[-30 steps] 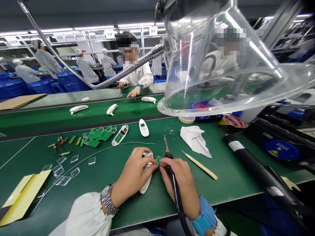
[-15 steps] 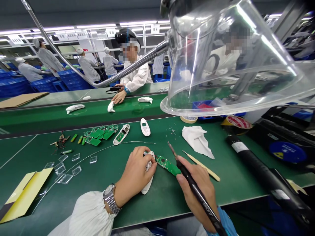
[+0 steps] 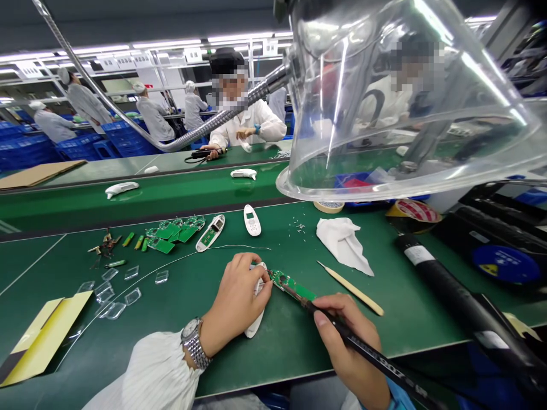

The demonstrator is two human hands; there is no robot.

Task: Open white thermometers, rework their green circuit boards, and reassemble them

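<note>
My left hand (image 3: 239, 302) is closed over a white plastic casing (image 3: 255, 324) on the bench. Its thumb and fingertips pinch at thin wires by the end of a green circuit board (image 3: 304, 291); the exact grip is partly hidden. In my right hand (image 3: 352, 341) is a black soldering iron (image 3: 342, 328), held like a pen. The iron's tip lies over the board, near its wired end; whether it touches cannot be made out. Beyond my hands are an open casing with a board inside (image 3: 211, 233) and a white front shell with keypad (image 3: 252, 220).
Green boards (image 3: 171, 233), batteries (image 3: 139, 242) and clear plastic windows (image 3: 115, 310) lie left. A wooden-handled pick (image 3: 352, 289) and white cloth (image 3: 344, 245) lie right. A clear fume hood (image 3: 384, 114) hangs above. Beyond the conveyor (image 3: 179, 188) sits a co-worker (image 3: 248, 122).
My right hand has brought the soldering iron's tip down and left onto the board area. White casings on the conveyor moved left; the co-worker has lifted one off. My left hand stays put.
</note>
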